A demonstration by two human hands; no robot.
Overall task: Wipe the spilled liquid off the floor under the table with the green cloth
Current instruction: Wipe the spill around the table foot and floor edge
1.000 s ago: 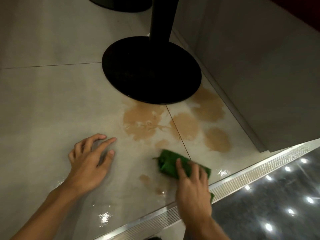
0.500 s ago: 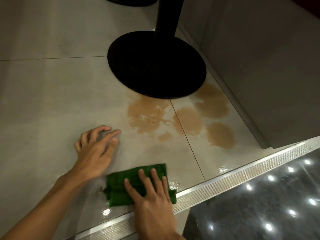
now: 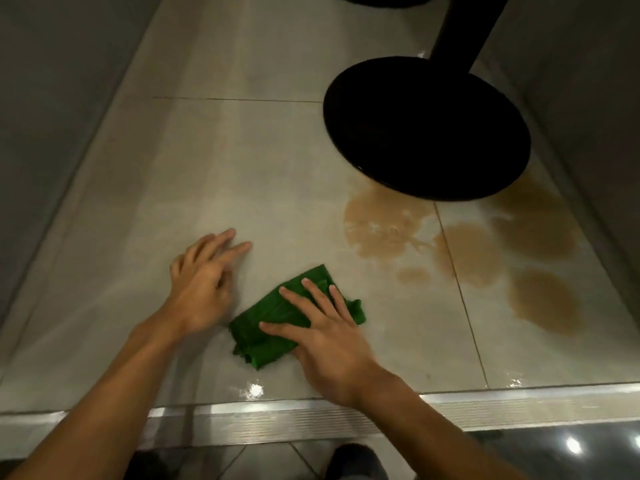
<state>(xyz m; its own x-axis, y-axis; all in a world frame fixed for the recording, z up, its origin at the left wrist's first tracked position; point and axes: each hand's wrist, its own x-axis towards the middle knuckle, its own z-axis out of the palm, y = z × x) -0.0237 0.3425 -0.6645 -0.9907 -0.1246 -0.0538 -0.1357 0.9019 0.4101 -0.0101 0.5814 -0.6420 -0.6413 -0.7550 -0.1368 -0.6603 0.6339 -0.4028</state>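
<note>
The right hand [image 3: 332, 344] has dragged the green cloth [image 3: 268, 308] leftward over the floor [image 3: 242, 161]. The small brown patch that lay by the metal strip [image 3: 277, 424] is gone, and only a wet sheen shows there. Its fingers [image 3: 315, 296] lie spread and flat on the cloth, pressing it down just beside the left hand [image 3: 201, 282], which rests on bare tile with its fingers loosely spread. The main spilled liquid [image 3: 384, 230] sits untouched ahead and right of the fingertips, reaching the black table base [image 3: 426, 129]. Most of the job, I'd say, remains. Grey panels [image 3: 52, 98] close in the sides.
</note>
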